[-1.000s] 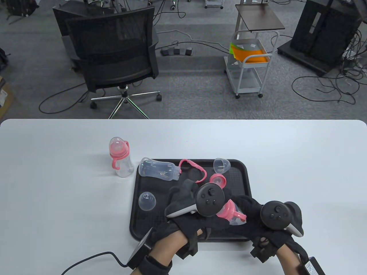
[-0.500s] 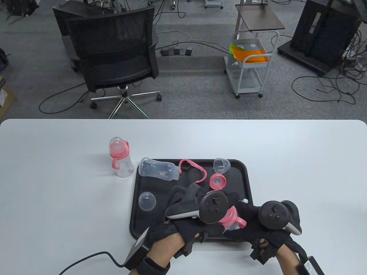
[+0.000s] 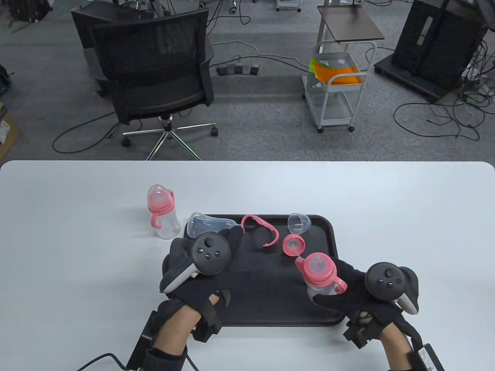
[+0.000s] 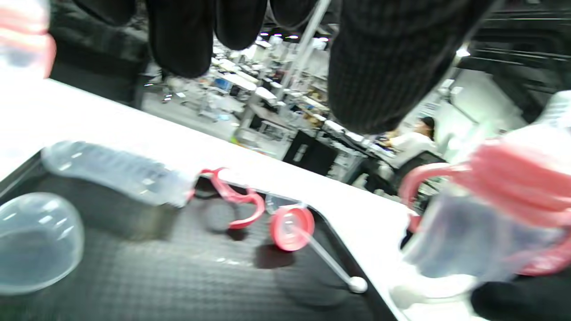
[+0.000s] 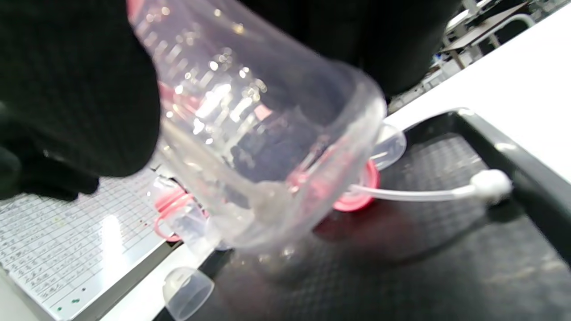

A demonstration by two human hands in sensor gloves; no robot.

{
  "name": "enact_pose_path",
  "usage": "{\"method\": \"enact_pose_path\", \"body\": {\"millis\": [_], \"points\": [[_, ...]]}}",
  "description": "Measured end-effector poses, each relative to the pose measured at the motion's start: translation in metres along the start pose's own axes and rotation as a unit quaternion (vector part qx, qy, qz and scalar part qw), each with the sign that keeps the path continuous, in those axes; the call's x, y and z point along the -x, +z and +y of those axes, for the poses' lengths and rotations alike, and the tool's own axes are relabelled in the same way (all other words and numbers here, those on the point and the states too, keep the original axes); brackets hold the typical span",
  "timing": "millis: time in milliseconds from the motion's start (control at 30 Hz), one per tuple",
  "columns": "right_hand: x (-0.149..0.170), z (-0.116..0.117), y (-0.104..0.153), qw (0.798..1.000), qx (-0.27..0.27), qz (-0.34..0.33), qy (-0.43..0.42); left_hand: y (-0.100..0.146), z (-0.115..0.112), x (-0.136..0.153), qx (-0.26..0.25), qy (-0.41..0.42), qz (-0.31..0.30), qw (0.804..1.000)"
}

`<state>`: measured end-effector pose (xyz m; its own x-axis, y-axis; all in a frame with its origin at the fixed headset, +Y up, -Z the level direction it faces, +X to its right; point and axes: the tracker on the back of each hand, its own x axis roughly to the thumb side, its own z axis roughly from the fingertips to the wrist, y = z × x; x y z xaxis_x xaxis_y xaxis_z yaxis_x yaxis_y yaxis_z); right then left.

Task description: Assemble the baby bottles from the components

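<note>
Moved leftward, the left hand (image 3: 193, 270) is held with relaxed grip over the dome cap (image 4: 38, 243), while the bottle (image 3: 323, 278) is held upright in the right hand's (image 3: 359, 293) grip.

the table view looked down from above and in front of the person, facing out over the white table (image 3: 386, 216) toward a room beyond, with both hands entering at its near edge. the left wrist view sat close under the left hand (image 3: 201, 266), low over the black tray (image 4: 178, 276), facing away from the person and toward the right hand (image 3: 359, 290). the right wrist view sat closer still, pressed up to the held bottle (image 5: 263, 147), looking across the tray toward the left hand. all three views shared the tray and the pink collar with its straw (image 4: 294, 223).
</note>
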<state>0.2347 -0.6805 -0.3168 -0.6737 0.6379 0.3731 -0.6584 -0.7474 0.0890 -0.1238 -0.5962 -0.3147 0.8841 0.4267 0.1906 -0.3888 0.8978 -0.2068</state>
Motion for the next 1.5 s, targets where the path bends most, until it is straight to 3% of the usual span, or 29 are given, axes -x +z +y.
{"method": "enact_pose_path", "body": {"millis": [167, 400, 633, 900, 1133, 1500], "points": [[0.001, 0.001, 0.0, 1.0, -0.001, 0.002, -0.001, -0.02, -0.037, 0.039, 0.046, -0.058, 0.134, 0.988], [0.0, 0.003, -0.001, 1.0, -0.004, -0.005, -0.013, -0.044, -0.077, 0.07, 0.055, -0.153, 0.214, 0.963], [0.001, 0.001, 0.0, 0.998, 0.013, 0.002, -0.058, -0.053, -0.097, 0.087, 0.094, -0.146, 0.217, 0.961], [0.003, -0.005, 0.003, 0.997, 0.05, 0.027, -0.042, -0.057, -0.104, 0.083, 0.083, -0.174, 0.217, 0.957], [0.0, -0.007, 0.004, 0.997, 0.059, 0.034, -0.043, -0.061, -0.111, 0.079, 0.105, -0.19, 0.205, 0.954], [-0.003, -0.004, 0.005, 0.998, 0.053, 0.024, -0.029, -0.055, -0.101, 0.076, 0.075, -0.195, 0.162, 0.964]]}}
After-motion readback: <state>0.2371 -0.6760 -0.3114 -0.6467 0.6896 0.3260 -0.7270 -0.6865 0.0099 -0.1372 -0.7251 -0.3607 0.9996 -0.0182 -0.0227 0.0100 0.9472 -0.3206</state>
